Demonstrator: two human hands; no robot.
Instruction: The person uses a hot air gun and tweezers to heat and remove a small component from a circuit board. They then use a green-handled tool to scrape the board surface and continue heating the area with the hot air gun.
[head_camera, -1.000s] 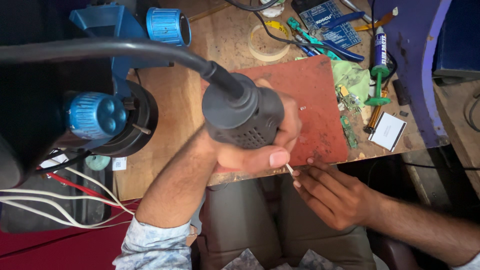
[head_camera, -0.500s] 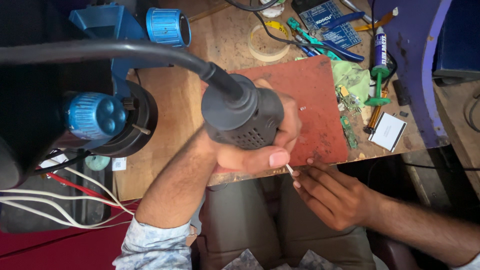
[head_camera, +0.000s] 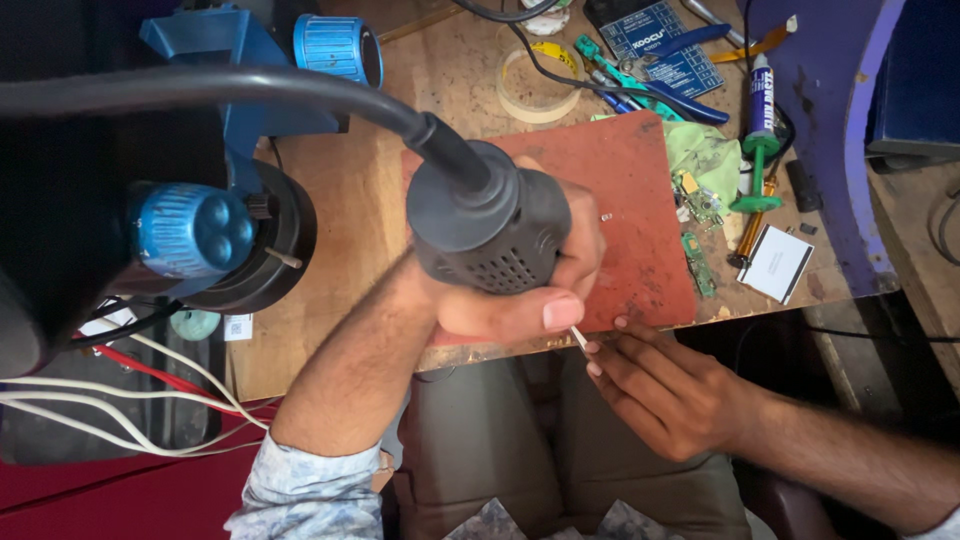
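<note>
My left hand (head_camera: 560, 295) grips a black hot-air gun (head_camera: 490, 225) upright over a red-brown work mat (head_camera: 640, 210), its thick black hose running off to the upper left. My right hand (head_camera: 665, 385) rests at the mat's front edge and pinches a thin light-coloured stick or tweezers tip (head_camera: 578, 337) between its fingertips, just below my left thumb. The nozzle and whatever lies under it are hidden by the gun's body.
A microscope with blue knobs (head_camera: 200, 235) stands at the left of the wooden bench (head_camera: 350, 190). Behind the mat lie a tape roll (head_camera: 535, 75), a blue circuit board (head_camera: 660, 40), small green boards (head_camera: 695, 255), a syringe tube (head_camera: 760, 100) and a white card (head_camera: 775, 262). White and red wires (head_camera: 120, 380) trail at lower left.
</note>
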